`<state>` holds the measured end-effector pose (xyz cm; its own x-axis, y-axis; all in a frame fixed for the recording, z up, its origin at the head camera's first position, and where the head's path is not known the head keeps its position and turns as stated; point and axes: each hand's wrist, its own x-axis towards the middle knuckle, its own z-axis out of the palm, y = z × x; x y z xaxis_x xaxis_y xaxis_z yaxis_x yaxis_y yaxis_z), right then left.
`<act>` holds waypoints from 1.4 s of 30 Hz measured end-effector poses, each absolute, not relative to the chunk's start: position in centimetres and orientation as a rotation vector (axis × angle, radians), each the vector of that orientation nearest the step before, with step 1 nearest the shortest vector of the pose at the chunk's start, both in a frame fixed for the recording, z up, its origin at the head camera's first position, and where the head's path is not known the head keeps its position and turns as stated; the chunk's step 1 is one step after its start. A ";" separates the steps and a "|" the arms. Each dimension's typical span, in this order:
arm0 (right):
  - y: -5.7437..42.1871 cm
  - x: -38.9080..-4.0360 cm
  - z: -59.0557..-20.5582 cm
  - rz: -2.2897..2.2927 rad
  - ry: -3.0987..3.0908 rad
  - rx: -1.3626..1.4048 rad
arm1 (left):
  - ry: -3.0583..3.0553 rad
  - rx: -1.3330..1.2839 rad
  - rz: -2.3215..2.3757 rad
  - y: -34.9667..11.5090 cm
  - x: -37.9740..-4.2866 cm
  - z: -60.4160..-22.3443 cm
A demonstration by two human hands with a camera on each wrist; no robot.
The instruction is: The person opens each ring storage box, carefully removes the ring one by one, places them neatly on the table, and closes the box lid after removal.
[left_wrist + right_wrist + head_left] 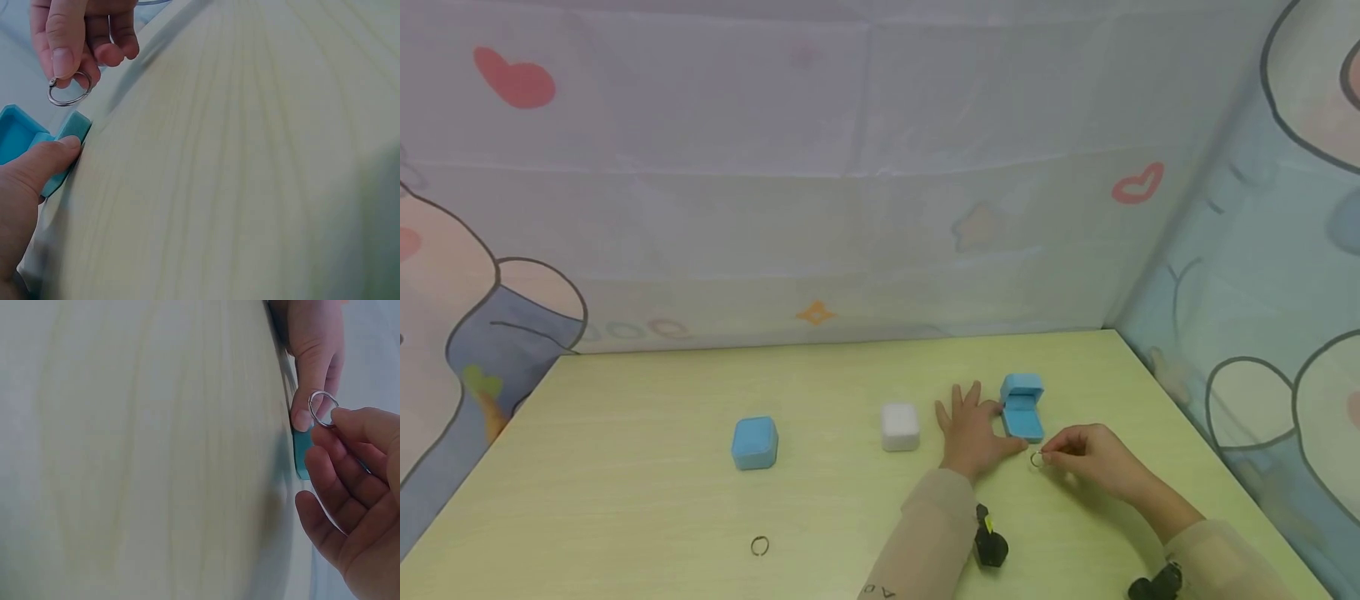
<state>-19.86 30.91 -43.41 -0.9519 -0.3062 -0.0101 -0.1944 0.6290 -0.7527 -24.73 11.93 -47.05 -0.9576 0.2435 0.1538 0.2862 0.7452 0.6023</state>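
Observation:
An opened light-blue ring box [1022, 425] stands on the table with its lid tipped up at the back. My left hand [976, 435] holds it, thumb against its front and index finger by its left side, the other fingers spread. Just in front of the box, my right hand [1096, 458] pinches a silver ring [65, 104] between thumb and fingertips. In the right wrist view the ring [312, 407] sticks out beyond the fingertips, apart from the box. The left index fingertip is hidden in both wrist views.
Left of my left hand sits a white box [899, 427], closed. Farther left is a closed blue box [755, 443], with another ring [752, 547] lying nearer the front. Printed cloth [880, 250] hangs behind the pale wooden table [647, 467].

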 end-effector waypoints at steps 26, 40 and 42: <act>30.8 -19.0 -43.5 -1.215 2.654 -0.435 | -2.881 -0.424 -0.988 12.1 -24.9 -47.1; 30.8 -18.6 -43.7 -1.215 2.621 -0.454 | -2.883 -0.423 -0.987 12.0 -24.8 -47.2; 30.7 -18.4 -43.6 -1.227 2.605 -0.458 | -2.878 -0.425 -0.983 12.0 -24.8 -47.2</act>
<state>-18.42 30.70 -43.61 -0.9258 -0.3714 -0.0702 -0.1824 0.6017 -0.7776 -24.83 12.03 -47.15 -0.9593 0.2364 0.1544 0.2815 0.7570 0.5897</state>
